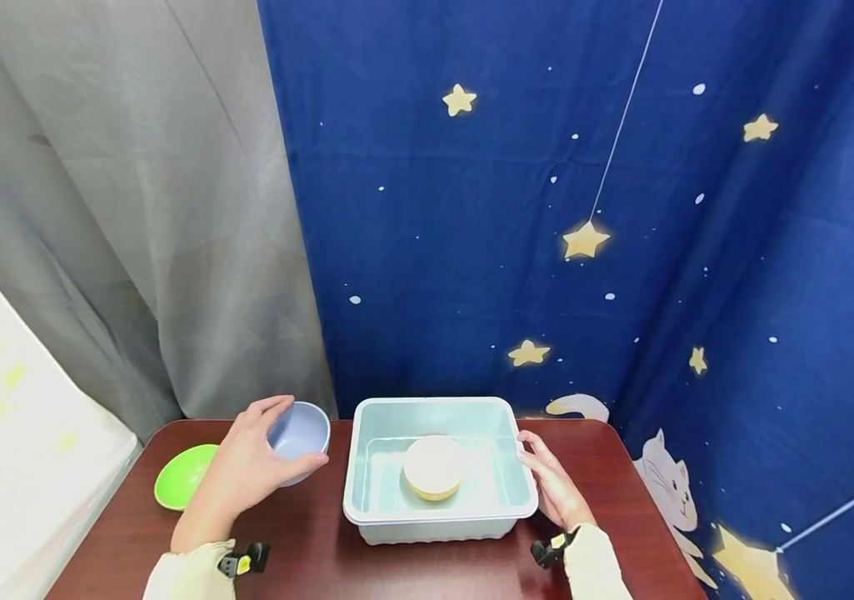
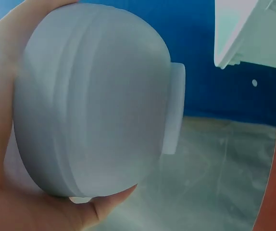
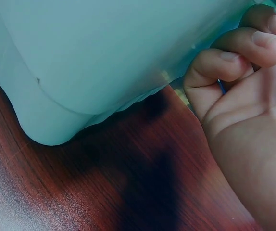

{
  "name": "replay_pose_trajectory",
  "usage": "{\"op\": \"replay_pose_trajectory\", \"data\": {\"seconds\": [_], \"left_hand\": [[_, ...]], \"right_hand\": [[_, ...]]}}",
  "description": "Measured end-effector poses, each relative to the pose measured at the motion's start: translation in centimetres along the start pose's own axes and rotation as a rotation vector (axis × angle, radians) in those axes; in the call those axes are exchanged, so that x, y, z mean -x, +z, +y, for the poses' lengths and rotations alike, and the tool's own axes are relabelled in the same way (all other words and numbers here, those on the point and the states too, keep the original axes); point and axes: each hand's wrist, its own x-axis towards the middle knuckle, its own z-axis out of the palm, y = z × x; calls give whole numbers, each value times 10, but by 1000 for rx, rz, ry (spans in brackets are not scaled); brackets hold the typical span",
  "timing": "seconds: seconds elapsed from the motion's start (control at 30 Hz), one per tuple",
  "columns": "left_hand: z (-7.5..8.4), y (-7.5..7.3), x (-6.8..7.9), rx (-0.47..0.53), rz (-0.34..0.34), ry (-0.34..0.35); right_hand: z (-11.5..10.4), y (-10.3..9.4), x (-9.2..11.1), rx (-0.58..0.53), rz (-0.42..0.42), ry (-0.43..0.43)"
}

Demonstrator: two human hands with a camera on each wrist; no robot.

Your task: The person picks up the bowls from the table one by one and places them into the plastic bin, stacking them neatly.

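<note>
My left hand (image 1: 250,458) grips a light blue bowl (image 1: 299,431) by its sides, thumb at the near side and fingers at the far side. The left wrist view shows the bowl's smooth outer wall (image 2: 114,101) and its raised foot ring (image 2: 175,108). To the right stands a pale aqua plastic tub (image 1: 437,525). Inside it sits a round, bowl-like piece (image 1: 434,468), whitish on top and yellow along its lower side. My right hand (image 1: 552,482) holds the tub's right rim, its fingers (image 3: 224,65) curled in the right wrist view.
A bright green bowl (image 1: 181,483) lies on the dark red-brown table (image 1: 307,554), left of my left hand and partly behind it. Grey (image 1: 224,208) and blue star-patterned curtains (image 1: 434,250) hang close behind the table's far edge.
</note>
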Motion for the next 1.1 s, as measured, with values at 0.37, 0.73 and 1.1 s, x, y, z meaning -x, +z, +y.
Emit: {"op": "replay_pose_trajectory", "data": {"seconds": [0.37, 0.73, 1.1], "left_hand": [[21, 21, -26, 26, -27, 41], [44, 34, -52, 44, -58, 68], [64, 59, -74, 138, -70, 82]], "right_hand": [[0, 1, 2, -3, 8, 3], [0, 1, -2, -25, 4, -23], [2, 2, -1, -18, 13, -8]]}}
